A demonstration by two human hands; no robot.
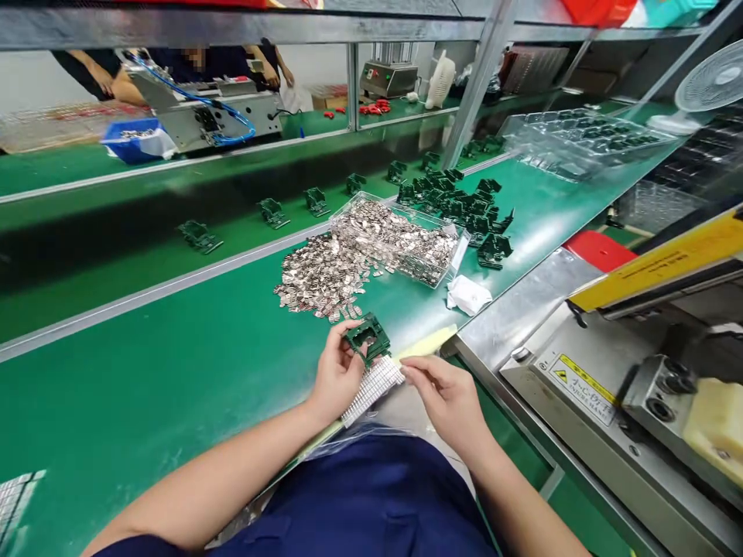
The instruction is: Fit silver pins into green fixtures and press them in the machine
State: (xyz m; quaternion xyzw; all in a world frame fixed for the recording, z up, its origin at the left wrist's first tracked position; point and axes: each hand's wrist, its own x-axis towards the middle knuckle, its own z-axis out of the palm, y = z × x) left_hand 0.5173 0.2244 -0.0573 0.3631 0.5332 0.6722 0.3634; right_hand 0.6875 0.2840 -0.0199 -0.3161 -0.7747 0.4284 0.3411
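My left hand point(337, 370) is closed around a dark green plastic housing point(369, 340) with an opening in its middle, held tilted above the bench's near edge. Just below it lies a sheet of small white rectangular pads point(371, 387), partly covered by the left hand. My right hand point(450, 394) pinches thumb and forefinger together at the sheet's right corner; whatever is between the fingertips is too small to make out. Beyond the hands, a heap of small silvery metal pieces point(319, 275) spills beside a clear plastic tray point(456, 267) holding more of them.
Several green housings point(458, 197) are piled behind the tray, and others stand along the far green strip point(232, 232). A crumpled white paper point(467, 295) lies right of the tray. To the right stands a metal machine point(580, 379) with a yellow bar. Co-workers' arms point(98, 73) show across the bench.
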